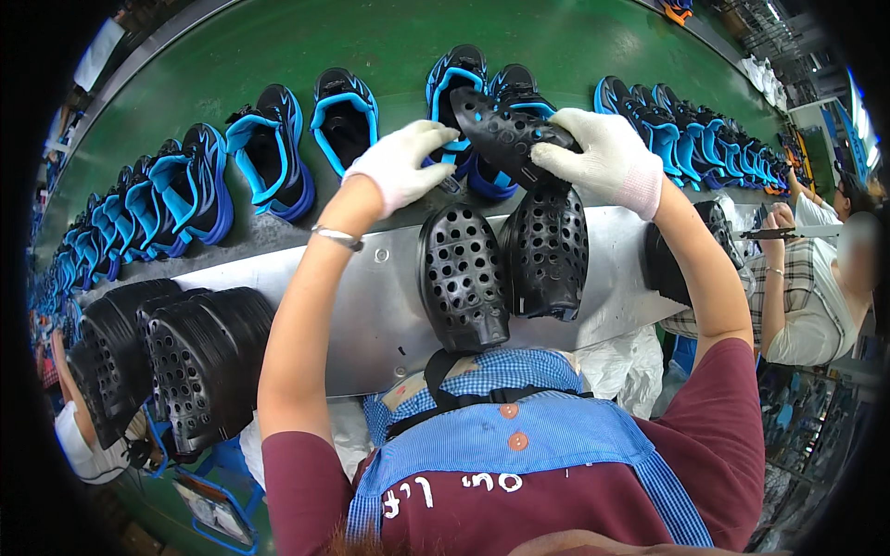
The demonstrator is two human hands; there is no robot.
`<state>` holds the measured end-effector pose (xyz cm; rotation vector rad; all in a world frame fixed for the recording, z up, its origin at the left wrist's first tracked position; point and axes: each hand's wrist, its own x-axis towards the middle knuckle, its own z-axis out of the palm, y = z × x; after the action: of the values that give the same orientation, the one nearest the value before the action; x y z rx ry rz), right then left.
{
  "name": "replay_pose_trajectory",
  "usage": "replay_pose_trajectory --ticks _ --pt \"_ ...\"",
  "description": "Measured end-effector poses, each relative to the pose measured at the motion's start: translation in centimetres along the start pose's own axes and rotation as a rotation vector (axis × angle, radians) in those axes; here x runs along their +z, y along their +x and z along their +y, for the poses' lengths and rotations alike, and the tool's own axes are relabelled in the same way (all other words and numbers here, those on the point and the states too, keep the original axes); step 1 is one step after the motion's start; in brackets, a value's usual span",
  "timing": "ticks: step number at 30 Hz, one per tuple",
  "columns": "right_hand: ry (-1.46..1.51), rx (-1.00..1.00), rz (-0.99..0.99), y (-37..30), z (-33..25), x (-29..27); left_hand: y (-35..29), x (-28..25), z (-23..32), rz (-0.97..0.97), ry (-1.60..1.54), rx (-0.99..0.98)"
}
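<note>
**A:** Your right hand was closed around the near end of a black perforated insole, gloved fingers curled over its edge. Your left hand met the other side of it; I couldn't tell how firmly that one gripped. You held the insole over the far edge of the metal shelf, just above the pair of blue and black shoes on the green conveyor belt.

**B:** What lay around you?

**A:** Two more perforated insoles lay side by side on the shelf directly under your hands, close to your chest. A stack of insoles stood on edge at your left, and a smaller black pile sat at your right, partly hidden by your forearm. Shoes ran along the belt in rows both ways, the nearest other pair just left of your left hand.

**B:** Anything in the way?

**A:** Your own hands covered the shoes beneath the insole. A person in a checked shirt was at your right, holding something thin and dark.

**B:** Packaging?

**A:** Crumpled clear plastic wrap lay under the shelf edge, beside your blue checked apron.
</note>
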<state>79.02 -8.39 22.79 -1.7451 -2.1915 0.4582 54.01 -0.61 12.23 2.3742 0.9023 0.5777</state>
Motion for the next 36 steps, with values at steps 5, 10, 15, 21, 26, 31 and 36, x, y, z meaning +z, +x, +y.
replay_pose_trajectory --ticks 5,10,15,21,26,31,36 --pt "0.058 0.121 -0.234 2.9 0.2 -0.2 1.8 1.9 -0.8 -0.086 0.273 -0.077" --pt "0.018 0.226 -0.387 5.6 0.7 -0.8 1.7 4.8 0.4 0.032 0.218 -0.037" --pt "-0.416 -0.019 -0.302 9.6 0.2 1.1 2.0 5.6 0.6 0.01 0.141 -0.064" --pt "-0.502 0.009 -0.278 10.7 -1.8 7.6 2.0 5.4 0.5 -0.091 0.185 -0.148" --pt "-0.341 0.089 -0.155 13.3 0.6 12.0 3.3 5.2 0.4 -0.243 0.074 -0.248" --pt "-0.406 0.149 -0.377 14.0 -0.9 11.6 5.5 5.1 0.0 -0.557 0.225 -0.332" --pt "-0.784 -0.088 -0.49 12.4 -3.5 9.3 5.5 5.0 -0.4 -0.508 0.15 -0.365"
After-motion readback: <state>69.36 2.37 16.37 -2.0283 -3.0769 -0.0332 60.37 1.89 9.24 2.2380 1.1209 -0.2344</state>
